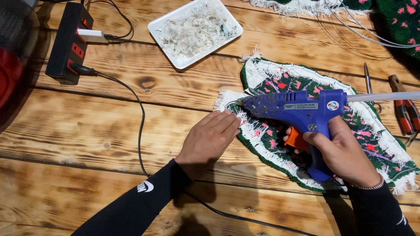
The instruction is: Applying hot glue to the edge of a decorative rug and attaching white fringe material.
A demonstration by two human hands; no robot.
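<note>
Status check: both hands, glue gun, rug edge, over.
Right hand gripping glue gun, nozzle at fringe. Left hand flat, pressing rug edge. Cord left of hand, clear.

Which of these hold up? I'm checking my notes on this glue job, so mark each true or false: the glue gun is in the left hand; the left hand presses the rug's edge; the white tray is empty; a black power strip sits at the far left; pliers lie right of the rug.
1. The glue gun is in the left hand. False: the right hand grips it.
2. The left hand lies flat at the fringed edge of the green rug piece. True.
3. The white tray is empty. False: it holds pale thread scraps.
4. A black power strip sits at the far left. True.
5. Red-handled pliers lie right of the rug piece. True.
</note>
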